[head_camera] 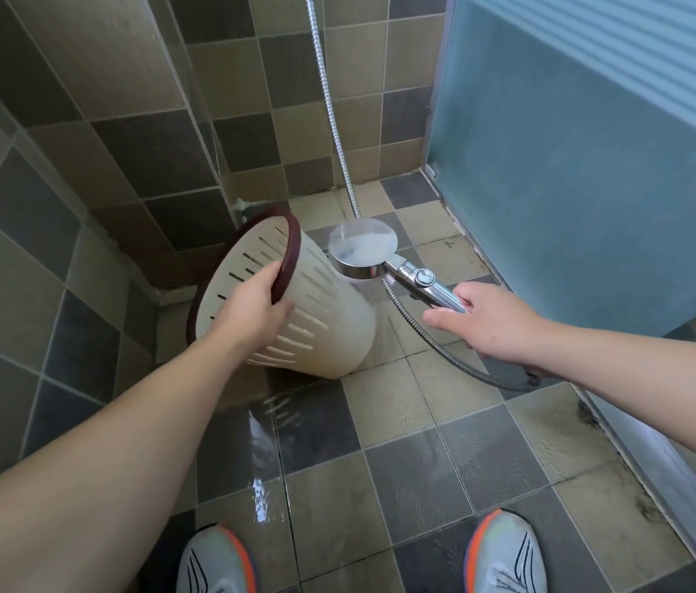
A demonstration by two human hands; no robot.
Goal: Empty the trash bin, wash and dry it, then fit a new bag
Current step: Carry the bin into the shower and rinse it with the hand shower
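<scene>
My left hand grips the tilted bin by its dark rim above the wet floor, right hand holding the shower head; slotted plastic looks light, stiff, slippery—rim is my surest hold.

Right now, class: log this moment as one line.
stage: washing | left hand: grips tilted trash bin by rim | right hand: holds shower head beside bin | floor: wet
</scene>
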